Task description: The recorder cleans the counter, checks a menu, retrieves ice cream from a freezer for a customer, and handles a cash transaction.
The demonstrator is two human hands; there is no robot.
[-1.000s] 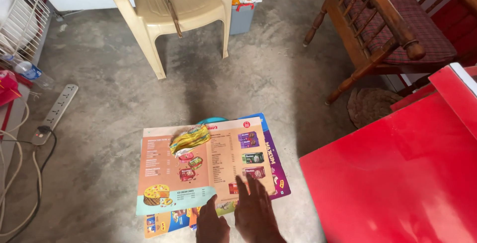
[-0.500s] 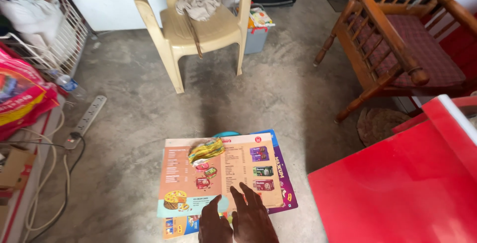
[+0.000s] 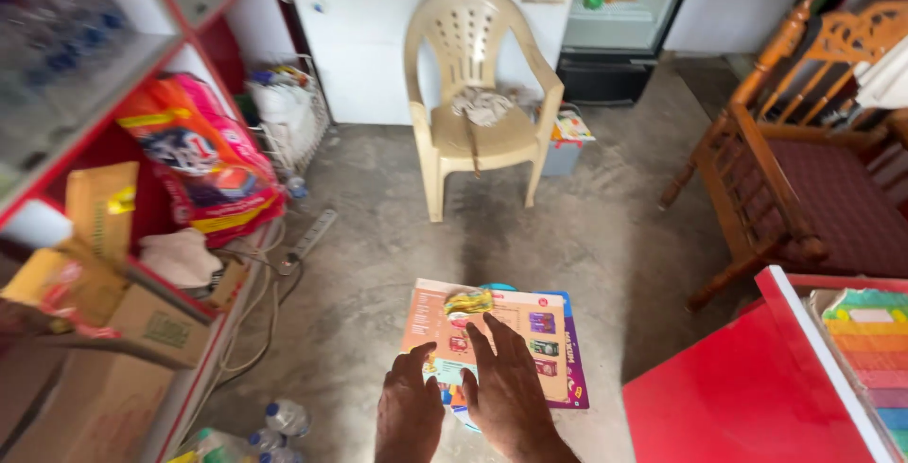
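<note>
two chairs take up the back of the room: a wooden armchair (image 3: 804, 179) with a dark red seat at the right and a cream plastic chair (image 3: 478, 94) in the middle with a crumpled cloth (image 3: 482, 104) on its seat, probably dropped there to keep it off the floor. a red table (image 3: 728, 397) cuts into the lower right corner, and a red shelf (image 3: 123, 236) runs along the left, stuffed with cardboard boxes and a bright printed sack (image 3: 203, 156) that bulges over its edge. a power strip (image 3: 312, 233) lies on the concrete floor (image 3: 605, 245) near the shelf, its cable trailing toward the boxes, and a few plastic bottles (image 3: 284, 418) lie by the shelf's foot.

smaller and nearer, a stack of printed leaflets (image 3: 506, 335) lies flat on the floor just ahead of the person, with a blue-edged sheet and a purple one showing beneath the orange top sheet. a yellow wrapper (image 3: 468, 302) sits on the far edge of the top sheet. both hands rest on the near edge of the stack: the left hand (image 3: 409, 406) with fingers loosely spread and pressing down, the right hand (image 3: 506, 383) laid flat, fingers stretched out across the top sheet. neither hand grasps anything; the flat pressure looks meant to keep the thin sheets from sliding on the floor.
</note>
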